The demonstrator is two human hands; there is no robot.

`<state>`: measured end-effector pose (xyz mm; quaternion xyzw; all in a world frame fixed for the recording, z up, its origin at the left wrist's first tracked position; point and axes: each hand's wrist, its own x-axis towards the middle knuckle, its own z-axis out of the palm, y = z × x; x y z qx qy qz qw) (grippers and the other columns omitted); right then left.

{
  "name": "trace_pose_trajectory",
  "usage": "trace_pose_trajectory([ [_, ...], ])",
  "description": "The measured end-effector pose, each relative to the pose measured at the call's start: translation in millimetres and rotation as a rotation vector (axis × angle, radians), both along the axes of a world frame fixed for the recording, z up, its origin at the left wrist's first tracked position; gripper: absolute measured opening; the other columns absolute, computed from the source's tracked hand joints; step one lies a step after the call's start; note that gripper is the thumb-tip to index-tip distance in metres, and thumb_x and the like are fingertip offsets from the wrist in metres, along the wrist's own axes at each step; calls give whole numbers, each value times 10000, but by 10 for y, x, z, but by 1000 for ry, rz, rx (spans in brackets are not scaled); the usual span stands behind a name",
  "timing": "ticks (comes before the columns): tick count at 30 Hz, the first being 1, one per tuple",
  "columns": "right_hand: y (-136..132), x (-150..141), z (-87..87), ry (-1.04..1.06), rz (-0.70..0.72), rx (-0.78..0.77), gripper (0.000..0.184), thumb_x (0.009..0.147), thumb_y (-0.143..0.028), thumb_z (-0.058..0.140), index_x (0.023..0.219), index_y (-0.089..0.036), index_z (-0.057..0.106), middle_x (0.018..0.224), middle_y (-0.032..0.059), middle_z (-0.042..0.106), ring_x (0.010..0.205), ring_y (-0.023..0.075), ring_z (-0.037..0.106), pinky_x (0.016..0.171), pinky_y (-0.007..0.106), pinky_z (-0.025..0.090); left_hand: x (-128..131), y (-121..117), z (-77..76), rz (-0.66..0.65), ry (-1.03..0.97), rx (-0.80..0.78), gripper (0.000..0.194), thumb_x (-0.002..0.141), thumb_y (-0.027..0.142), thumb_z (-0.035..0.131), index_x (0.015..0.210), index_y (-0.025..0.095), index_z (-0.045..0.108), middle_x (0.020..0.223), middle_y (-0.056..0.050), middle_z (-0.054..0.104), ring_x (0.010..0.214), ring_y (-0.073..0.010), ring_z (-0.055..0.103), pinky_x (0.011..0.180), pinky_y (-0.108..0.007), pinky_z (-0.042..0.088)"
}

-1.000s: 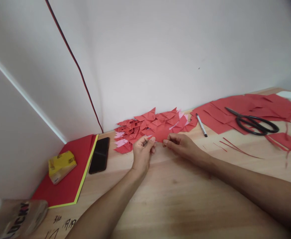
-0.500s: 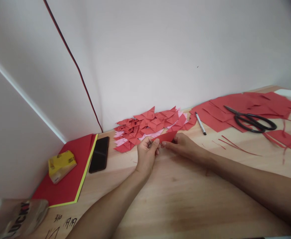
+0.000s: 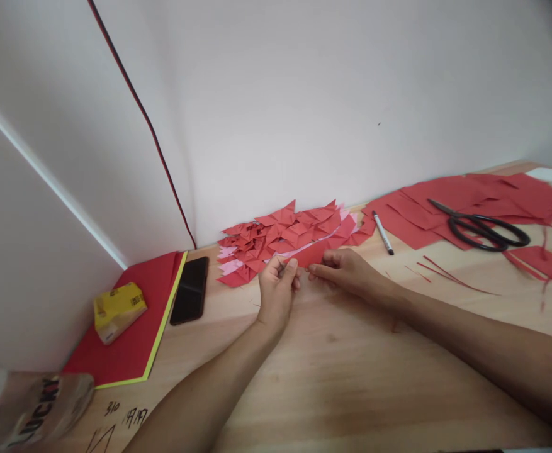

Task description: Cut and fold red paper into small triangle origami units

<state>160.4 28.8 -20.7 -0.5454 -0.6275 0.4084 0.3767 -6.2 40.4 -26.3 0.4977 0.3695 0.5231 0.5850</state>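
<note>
A piece of red paper (image 3: 310, 254) is held just in front of the pile of folded red and pink pieces (image 3: 285, 234), the left hand's (image 3: 274, 284) grip pinched on its left end and the right hand's (image 3: 347, 269) on its right. The step in hand looks like shaping or folding this piece above the tabletop (image 3: 332, 371); a neat crease would call for lined-up edges and firm thumb pressure.
</note>
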Motion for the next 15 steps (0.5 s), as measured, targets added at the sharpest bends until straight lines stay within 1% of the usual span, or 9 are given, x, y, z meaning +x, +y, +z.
trace_pose_trajectory([
  [4,-3,6,-6,27,61,12,247,827,-378,559,798,-169,687,637,-14,585,527,110,472,506,246,340,5,-2,20,0,-17,-6,311,786,403,694,731,168,499,549,55,496,480,-57,416,506,-197,316],
  [9,-7,14,11,12,48,36,262,835,-390,558,759,-164,669,651,3,603,569,127,496,531,254,358,3,9,38,5,-23,-5,330,780,418,696,724,165,491,551,57,504,470,-51,427,493,-186,326],
  [11,-5,17,8,3,34,49,279,842,-407,561,739,-167,660,640,1,595,565,129,494,529,258,358,-1,22,29,-36,21,-9,322,776,427,699,756,163,515,555,50,529,470,-58,450,492,-188,348],
  [13,-4,16,3,-12,19,68,279,839,-411,577,695,-177,632,614,-5,580,545,129,481,517,264,347,-5,35,12,-83,99,-20,336,744,432,728,829,158,553,571,41,559,471,-71,476,482,-195,367],
  [15,-4,14,-1,-22,18,91,286,828,-410,602,645,-191,587,581,-10,565,539,137,482,515,272,350,-7,44,-4,-101,168,-21,362,715,424,752,873,149,577,585,31,579,467,-79,491,467,-199,374],
])
